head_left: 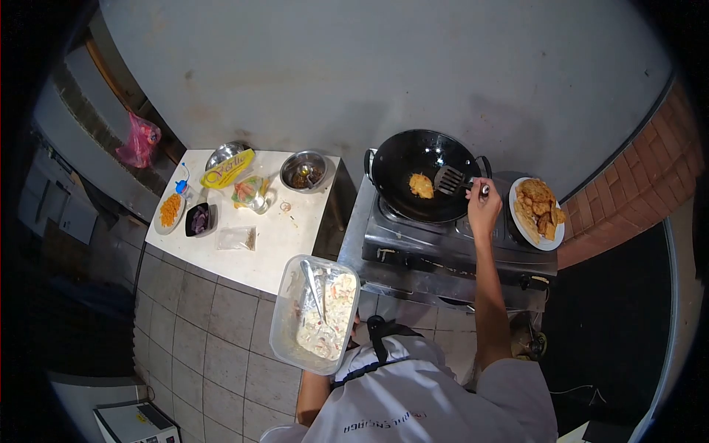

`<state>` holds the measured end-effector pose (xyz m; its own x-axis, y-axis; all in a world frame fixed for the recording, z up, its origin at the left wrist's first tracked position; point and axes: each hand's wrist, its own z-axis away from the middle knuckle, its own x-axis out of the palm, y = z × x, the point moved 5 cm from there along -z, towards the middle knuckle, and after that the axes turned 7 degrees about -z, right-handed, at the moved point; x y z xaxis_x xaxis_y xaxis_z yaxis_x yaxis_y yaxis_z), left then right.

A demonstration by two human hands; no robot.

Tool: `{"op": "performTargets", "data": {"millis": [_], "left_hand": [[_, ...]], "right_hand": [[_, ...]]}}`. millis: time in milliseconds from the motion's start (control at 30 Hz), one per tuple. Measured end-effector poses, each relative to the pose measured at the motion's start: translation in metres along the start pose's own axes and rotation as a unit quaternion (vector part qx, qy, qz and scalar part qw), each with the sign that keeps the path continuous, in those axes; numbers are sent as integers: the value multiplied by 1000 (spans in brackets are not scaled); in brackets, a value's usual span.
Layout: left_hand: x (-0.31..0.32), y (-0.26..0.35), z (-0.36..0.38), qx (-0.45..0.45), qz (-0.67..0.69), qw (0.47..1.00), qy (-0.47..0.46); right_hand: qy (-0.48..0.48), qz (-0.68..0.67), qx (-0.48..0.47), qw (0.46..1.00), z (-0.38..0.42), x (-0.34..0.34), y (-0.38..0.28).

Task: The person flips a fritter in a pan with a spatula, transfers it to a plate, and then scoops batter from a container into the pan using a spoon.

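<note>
As the wok [399, 159] stands on the stove [436, 245], one browned fritter [421, 186] lies inside it, flat against the wok's inner surface. A slotted spatula [450, 180] enters over the wok's right side, its head just beside the fritter; contact between the two cannot be determined. The right hand [481, 193], at the wok's right rim, is curled narrowly around the spatula's handle. The left hand [357, 326], below and to the left of the wok, holds a plastic container [283, 325]; most of that hand is hidden behind the container, and the spread of its fingers cannot be told. The container carries a pale, lumpy mixture [325, 328] with a metal spoon [313, 288] resting in it.

Right of the wok, a white plate [544, 245] bears a heap of fried pieces [539, 207]. Left of the wok, a white table [281, 247] supports, nearest first, a metal bowl [303, 156] with dark contents, a drinking glass [257, 202], a yellow packet [227, 170], a clear bag [236, 238] and a black bowl [199, 232] of purple pieces [199, 217]. Behind the wok rises a grey wall [406, 66].
</note>
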<state>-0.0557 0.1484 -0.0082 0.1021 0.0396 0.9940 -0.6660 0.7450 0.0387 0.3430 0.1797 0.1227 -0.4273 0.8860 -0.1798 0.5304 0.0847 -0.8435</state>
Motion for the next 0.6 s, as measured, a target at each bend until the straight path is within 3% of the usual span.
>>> {"op": "performTargets", "data": {"millis": [33,167,233,600], "left_hand": [[1,0,3,0,7,999,47],[1,-2,3,22,31,998,47],[-4,-3,5,-40,111,990,-81],[-19,-6,15,-78,93,990,-72]], "right_hand": [[-5,12,-2,1000,-1,0,1],[-12,26,-19,999,-7,5,5],[-14,45,-23,999,-11,7,9],[-46,71,-57,995,-24,18,29]]}}
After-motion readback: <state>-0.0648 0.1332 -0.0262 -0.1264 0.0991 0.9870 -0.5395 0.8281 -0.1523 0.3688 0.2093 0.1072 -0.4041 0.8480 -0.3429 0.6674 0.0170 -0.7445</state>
